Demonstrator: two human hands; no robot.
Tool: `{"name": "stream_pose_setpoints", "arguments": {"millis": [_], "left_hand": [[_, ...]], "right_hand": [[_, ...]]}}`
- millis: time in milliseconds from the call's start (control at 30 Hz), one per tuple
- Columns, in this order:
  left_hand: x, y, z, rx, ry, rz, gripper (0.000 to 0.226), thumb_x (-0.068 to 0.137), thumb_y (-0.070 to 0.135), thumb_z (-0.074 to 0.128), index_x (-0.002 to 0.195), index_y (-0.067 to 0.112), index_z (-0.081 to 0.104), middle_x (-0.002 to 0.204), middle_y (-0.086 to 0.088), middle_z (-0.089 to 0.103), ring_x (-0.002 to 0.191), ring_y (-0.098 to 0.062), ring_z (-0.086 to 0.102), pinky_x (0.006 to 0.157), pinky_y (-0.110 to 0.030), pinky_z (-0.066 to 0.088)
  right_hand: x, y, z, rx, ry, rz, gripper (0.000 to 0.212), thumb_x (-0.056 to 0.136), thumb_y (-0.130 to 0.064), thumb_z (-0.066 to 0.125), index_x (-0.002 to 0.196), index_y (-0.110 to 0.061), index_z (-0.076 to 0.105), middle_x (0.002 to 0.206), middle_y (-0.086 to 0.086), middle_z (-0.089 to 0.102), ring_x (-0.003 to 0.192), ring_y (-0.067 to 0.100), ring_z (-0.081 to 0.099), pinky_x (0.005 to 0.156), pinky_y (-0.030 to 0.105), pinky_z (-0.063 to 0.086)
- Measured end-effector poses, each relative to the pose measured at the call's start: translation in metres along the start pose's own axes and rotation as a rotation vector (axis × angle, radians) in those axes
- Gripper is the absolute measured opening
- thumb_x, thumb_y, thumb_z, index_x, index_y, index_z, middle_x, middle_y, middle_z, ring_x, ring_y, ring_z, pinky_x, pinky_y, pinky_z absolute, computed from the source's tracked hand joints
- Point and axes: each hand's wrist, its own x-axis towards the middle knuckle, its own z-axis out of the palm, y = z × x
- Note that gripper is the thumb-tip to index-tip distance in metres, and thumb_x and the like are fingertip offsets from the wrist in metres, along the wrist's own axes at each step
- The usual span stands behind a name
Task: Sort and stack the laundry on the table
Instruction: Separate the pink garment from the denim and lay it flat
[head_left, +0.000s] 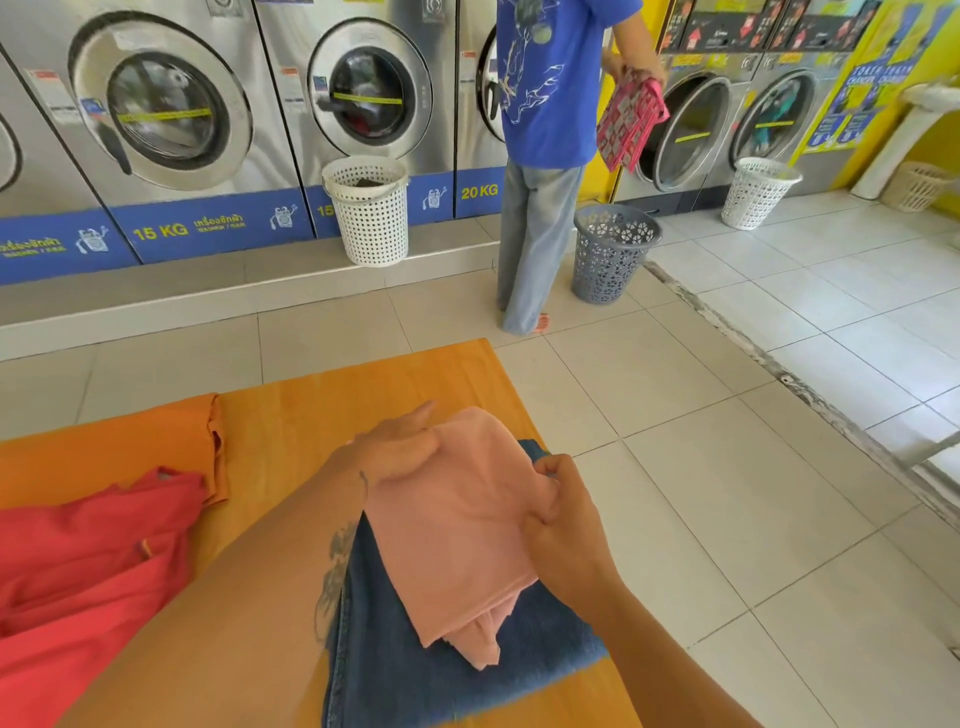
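**Both hands on the pink cloth, over the denim**

The left hand (397, 449) lies flat, fingers spread, pressing down on the far left part of the pink cloth (457, 525). The right hand (563, 525) is pinched shut on that same cloth's right edge, thumb and fingers bunching the fabric between them. The two hands sit apart, with the pink cloth stretched between. Under both hands, the cloth rests on folded blue jeans (415, 660), which lie on the wooden table (332, 405) near its right edge.

Out past the left forearm, a red garment (88, 566) is spread loosely on the table, and beyond it, further from the hands, an orange garment (119, 447) lies flatter, its edge overlapped by the red one.

Beyond the hands, across the tiled floor, a person in a blue shirt (550, 88) stands at the row of washing machines (166, 109), holding a pink patterned bag (628, 127). A grey basket (613, 254) stands just beside that person's legs, a white basket (369, 213) against the machines to the left of them, and another white basket (758, 192) off to the right.
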Motion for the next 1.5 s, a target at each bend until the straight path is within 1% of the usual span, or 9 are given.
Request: {"name": "stream_pose_setpoints", "arguments": {"millis": [233,467,600,767,900,1133,1233,1367,1500], "left_hand": [[-0.02,0.009,-0.017,-0.145,0.067,0.087,0.084,0.081,0.022,0.054,0.153,0.04,0.015,0.156,-0.002,0.034,0.137,-0.026,0.04,0.1,-0.035,0.041],[-0.09,0.003,-0.038,-0.239,0.224,0.166,0.086,0.082,0.003,0.049,0.152,0.042,0.018,0.158,0.013,0.024,0.143,-0.017,0.028,0.111,-0.035,0.032],[-0.171,-0.012,-0.029,-0.3,0.338,0.261,0.083,0.078,0.014,0.05,0.15,0.043,0.02,0.142,0.025,0.027,0.13,0.0,0.033,0.102,-0.023,0.03],[-0.249,-0.066,-0.004,-0.325,0.559,0.241,0.072,0.086,-0.002,0.048,0.141,0.044,0.041,0.149,0.021,0.033,0.138,0.003,0.029,0.111,-0.016,0.019],[-0.317,-0.12,0.018,-0.429,0.659,0.166,0.065,0.088,0.001,0.052,0.137,0.043,0.047,0.148,0.021,0.039,0.131,0.007,0.035,0.096,0.003,0.022],[-0.435,-0.232,0.072,-0.577,0.764,0.017,0.058,0.092,0.014,0.056,0.133,0.054,0.048,0.138,0.032,0.043,0.124,0.012,0.04,0.097,-0.012,0.03],[-0.455,-0.275,0.085,-0.56,0.857,-0.052,0.056,0.093,0.015,0.055,0.134,0.052,0.047,0.129,0.019,0.052,0.115,0.0,0.049,0.089,-0.01,0.035],[-0.453,-0.333,0.104,-0.352,0.552,-0.283,0.058,0.097,0.029,0.048,0.149,0.042,0.025,0.136,-0.003,0.032,0.098,-0.016,0.051,0.09,-0.022,0.043],[-0.449,-0.366,0.129,-0.294,0.581,-0.362,0.057,0.094,0.032,0.047,0.148,0.037,0.03,0.15,-0.003,0.016,0.12,-0.025,0.045,0.098,-0.037,0.045]], "right_hand": [[-0.001,-0.014,-0.004,0.091,0.006,-0.09,0.051,0.07,0.008,0.042,0.098,-0.034,0.051,0.094,-0.015,0.063,0.084,0.007,0.06,0.061,0.025,0.051],[-0.004,-0.042,-0.023,0.191,-0.025,-0.154,0.044,0.071,0.012,0.041,0.093,-0.024,0.055,0.08,-0.011,0.061,0.073,0.009,0.057,0.06,0.026,0.046],[-0.012,-0.066,-0.025,0.236,-0.052,-0.185,0.037,0.075,0.007,0.046,0.093,-0.021,0.062,0.086,-0.006,0.068,0.078,0.01,0.063,0.065,0.03,0.052],[-0.041,-0.096,0.006,0.307,-0.146,-0.196,0.044,0.077,0.008,0.045,0.103,-0.02,0.068,0.097,-0.004,0.071,0.087,0.004,0.066,0.068,0.018,0.051],[-0.083,-0.112,0.055,0.287,-0.304,-0.157,0.045,0.081,0.008,0.048,0.102,-0.025,0.07,0.097,-0.01,0.071,0.08,-0.001,0.065,0.067,0.023,0.049],[-0.166,-0.121,0.151,0.187,-0.632,-0.122,0.046,0.081,0.005,0.051,0.092,-0.036,0.069,0.089,-0.011,0.071,0.079,0.008,0.067,0.059,0.02,0.049],[-0.187,-0.116,0.198,0.15,-0.688,-0.092,0.045,0.079,0.002,0.052,0.102,-0.034,0.065,0.106,0.002,0.068,0.092,0.023,0.065,0.067,0.039,0.053],[-0.21,-0.093,0.233,-0.253,-0.633,-0.147,0.055,0.081,0.002,0.052,0.132,-0.018,0.047,0.108,0.007,0.052,0.086,0.024,0.056,0.064,0.028,0.047],[-0.259,-0.066,0.242,-0.86,-0.481,-0.467,0.068,0.081,-0.019,0.05,0.145,-0.024,0.03,0.145,0.01,0.032,0.13,0.034,0.035,0.1,0.047,0.041]]}}
